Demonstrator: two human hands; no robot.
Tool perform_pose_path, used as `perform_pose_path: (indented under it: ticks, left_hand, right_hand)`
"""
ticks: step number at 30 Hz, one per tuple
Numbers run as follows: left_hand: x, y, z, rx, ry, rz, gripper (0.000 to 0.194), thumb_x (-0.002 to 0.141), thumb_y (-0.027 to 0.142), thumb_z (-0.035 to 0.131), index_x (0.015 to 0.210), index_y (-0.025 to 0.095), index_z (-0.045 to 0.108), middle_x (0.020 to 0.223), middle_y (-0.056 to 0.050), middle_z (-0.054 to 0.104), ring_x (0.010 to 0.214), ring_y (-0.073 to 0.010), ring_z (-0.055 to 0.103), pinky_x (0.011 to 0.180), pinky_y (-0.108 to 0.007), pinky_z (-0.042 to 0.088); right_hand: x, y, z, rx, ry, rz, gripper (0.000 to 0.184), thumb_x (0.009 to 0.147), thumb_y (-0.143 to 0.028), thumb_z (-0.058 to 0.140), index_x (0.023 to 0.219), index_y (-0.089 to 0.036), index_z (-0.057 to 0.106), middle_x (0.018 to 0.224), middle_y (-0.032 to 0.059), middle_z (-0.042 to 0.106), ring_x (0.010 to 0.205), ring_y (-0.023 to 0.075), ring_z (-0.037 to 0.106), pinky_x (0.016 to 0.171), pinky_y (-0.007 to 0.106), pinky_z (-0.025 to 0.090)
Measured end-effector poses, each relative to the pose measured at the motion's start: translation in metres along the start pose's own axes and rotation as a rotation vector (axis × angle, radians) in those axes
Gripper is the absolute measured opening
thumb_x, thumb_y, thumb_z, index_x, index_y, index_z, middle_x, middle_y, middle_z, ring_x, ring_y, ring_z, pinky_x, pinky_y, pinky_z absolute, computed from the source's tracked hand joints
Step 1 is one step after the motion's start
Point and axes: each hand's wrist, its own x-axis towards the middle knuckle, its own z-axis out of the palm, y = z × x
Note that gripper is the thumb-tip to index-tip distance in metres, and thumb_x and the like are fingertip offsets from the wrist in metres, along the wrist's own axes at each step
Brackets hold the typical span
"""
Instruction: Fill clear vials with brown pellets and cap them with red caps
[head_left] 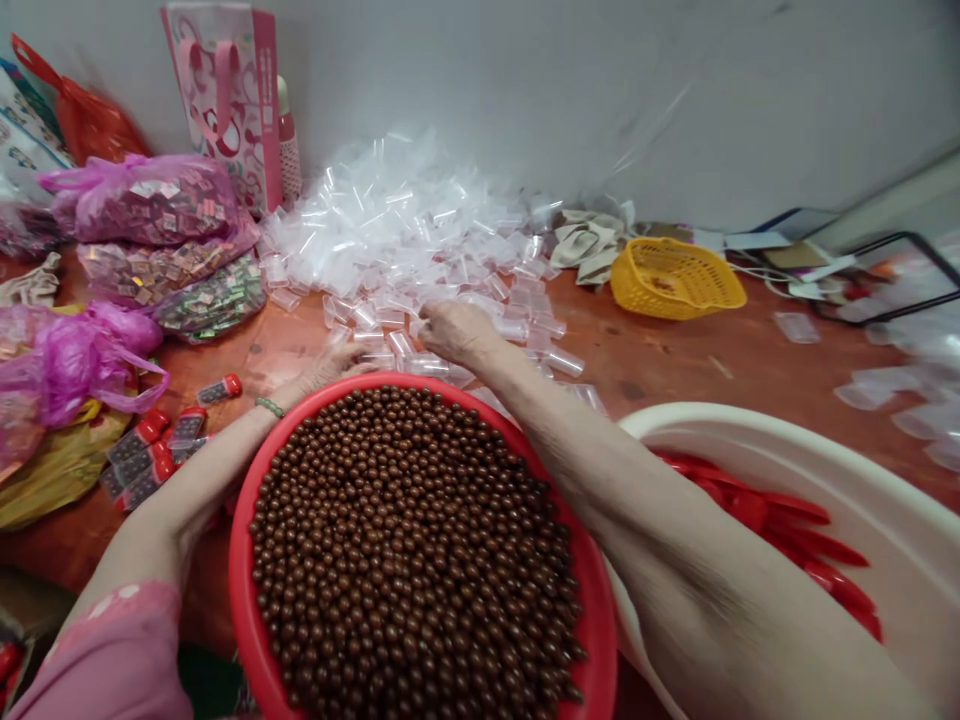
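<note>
A red basin (244,560) full of small round brown balls (412,540) stands right in front of me. Beyond its far rim, my left hand (337,362) reaches low among clear plastic containers (405,235), its fingers stretched out and partly blurred. My right hand (459,332) is to the right of it, over the near edge of the same heap. Its fingers are curled down and closed among the containers; what they hold is hidden. Several filled containers with red caps (154,455) lie left of my left forearm.
On the right stands a white tub (720,415) with red plastic pieces (780,520) in it. Behind it are a yellow basket (675,280) and a dark-framed tray (900,275). Pink plastic bags (157,205) of small packets and a pink-and-white tote bag (225,100) stand at the left.
</note>
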Motion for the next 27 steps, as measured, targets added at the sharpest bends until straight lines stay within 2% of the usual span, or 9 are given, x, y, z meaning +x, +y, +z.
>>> perform_pose_path:
  ticks: [2,5,7,10,13,16,18,21,27]
  left_hand:
    - [-0.001,0.005,-0.007,-0.002,0.058,0.018,0.028,0.082,0.036,0.062,0.092,0.012,0.071,0.086,-0.006,0.068,0.081,-0.0160,0.058,0.080,-0.029,0.046]
    - [-0.005,0.014,-0.021,-0.016,0.125,0.048,0.038,0.083,0.044,0.062,0.098,0.009,0.070,0.087,-0.006,0.069,0.077,-0.0143,0.058,0.074,-0.026,0.045]
    - [-0.013,0.025,-0.031,-0.030,0.153,0.063,0.043,0.082,0.047,0.063,0.101,0.009,0.070,0.091,-0.007,0.070,0.080,-0.0147,0.059,0.074,-0.026,0.046]
    - [-0.036,0.051,-0.039,0.003,0.172,0.106,0.045,0.083,0.048,0.064,0.105,0.010,0.070,0.093,-0.007,0.072,0.082,-0.0157,0.062,0.075,-0.026,0.047]
    - [-0.068,0.080,-0.037,0.176,0.171,0.203,0.038,0.087,0.043,0.062,0.108,0.013,0.071,0.098,-0.008,0.073,0.086,-0.0166,0.064,0.078,-0.027,0.048]
    - [-0.098,0.105,-0.027,0.457,0.082,0.326,0.027,0.091,0.034,0.058,0.106,0.016,0.072,0.093,-0.007,0.073,0.084,-0.0163,0.064,0.078,-0.027,0.047]
    - [-0.115,0.117,-0.018,0.625,0.001,0.384,0.023,0.093,0.030,0.056,0.101,0.016,0.072,0.088,-0.007,0.071,0.082,-0.0168,0.062,0.076,-0.029,0.047]
    - [-0.134,0.127,-0.004,0.837,-0.046,0.417,0.023,0.094,0.030,0.053,0.096,0.014,0.070,0.085,-0.008,0.069,0.082,-0.0188,0.061,0.077,-0.031,0.047]
    - [-0.157,0.126,0.017,1.070,-0.148,0.376,0.030,0.099,0.032,0.044,0.106,0.013,0.066,0.090,-0.010,0.066,0.086,-0.0227,0.058,0.082,-0.037,0.046]
  right_hand:
    - [-0.011,0.001,-0.016,0.057,0.094,0.016,0.034,0.096,-0.019,0.042,0.122,-0.008,0.061,0.111,0.0187,0.068,0.106,0.0268,0.066,0.091,0.040,0.051]
    - [-0.044,0.002,-0.045,0.233,0.190,-0.046,0.037,0.093,-0.018,0.039,0.125,-0.011,0.058,0.106,0.0117,0.071,0.085,0.0195,0.070,0.074,0.031,0.054]
    - [-0.075,0.001,-0.060,0.430,0.209,-0.167,0.031,0.091,-0.020,0.044,0.114,-0.012,0.063,0.087,0.0071,0.071,0.068,0.0162,0.067,0.063,0.028,0.051]
    - [-0.124,-0.005,-0.067,0.323,0.167,-0.389,0.020,0.089,-0.021,0.048,0.095,-0.015,0.066,0.074,0.0045,0.065,0.064,0.0156,0.060,0.061,0.028,0.044]
    - [-0.160,-0.020,-0.057,0.040,0.044,-0.474,0.020,0.092,-0.018,0.045,0.087,-0.015,0.064,0.087,0.0086,0.064,0.069,0.0168,0.059,0.062,0.030,0.040]
    - [-0.178,-0.036,-0.040,-0.101,-0.101,-0.477,0.018,0.091,-0.011,0.044,0.093,-0.013,0.061,0.097,0.0107,0.061,0.073,0.0187,0.060,0.061,0.031,0.039]
    - [-0.183,-0.042,-0.029,-0.086,-0.149,-0.506,0.018,0.090,-0.007,0.044,0.097,-0.013,0.060,0.097,0.0099,0.060,0.079,0.0200,0.060,0.067,0.031,0.042]
    - [-0.184,-0.040,-0.017,0.016,-0.149,-0.544,0.020,0.088,-0.006,0.047,0.101,-0.014,0.059,0.101,0.0100,0.059,0.088,0.0207,0.060,0.077,0.031,0.045]
    - [-0.176,-0.021,-0.004,0.172,-0.113,-0.634,0.034,0.085,-0.005,0.051,0.114,-0.019,0.060,0.110,0.0086,0.058,0.097,0.0194,0.061,0.086,0.032,0.049]
